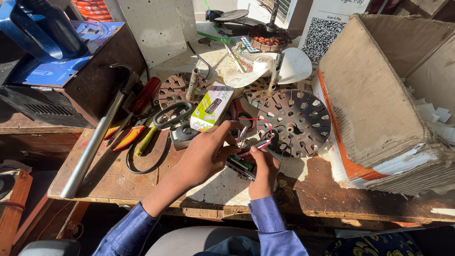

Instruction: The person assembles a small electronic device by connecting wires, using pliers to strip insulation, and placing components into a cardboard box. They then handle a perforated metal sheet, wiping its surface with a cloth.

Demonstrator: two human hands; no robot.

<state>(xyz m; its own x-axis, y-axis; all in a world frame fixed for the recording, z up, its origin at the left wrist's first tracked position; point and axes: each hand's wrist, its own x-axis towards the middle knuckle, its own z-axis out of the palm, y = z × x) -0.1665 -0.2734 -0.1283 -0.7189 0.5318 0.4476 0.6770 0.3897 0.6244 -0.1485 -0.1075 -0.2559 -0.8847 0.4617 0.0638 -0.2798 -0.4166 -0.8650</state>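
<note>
My left hand (206,154) and my right hand (263,173) meet over a small dark circuit board (241,164) at the front of the wooden bench (113,180). The left fingers pinch thin red and white wires (259,132) that rise from the board, and the right hand grips the board's right end from below. A small green and white box (212,107) lies just beyond the left hand. To the right of the hands sits a round slotted metal rotor plate (294,123).
A large torn cardboard box (379,95) fills the right side. A long steel pipe (92,147), screwdrivers (128,137), black-handled scissors (173,115) and a black cable lie on the left. A dark metal case (85,80), fan blades (289,64) and motor parts stand behind.
</note>
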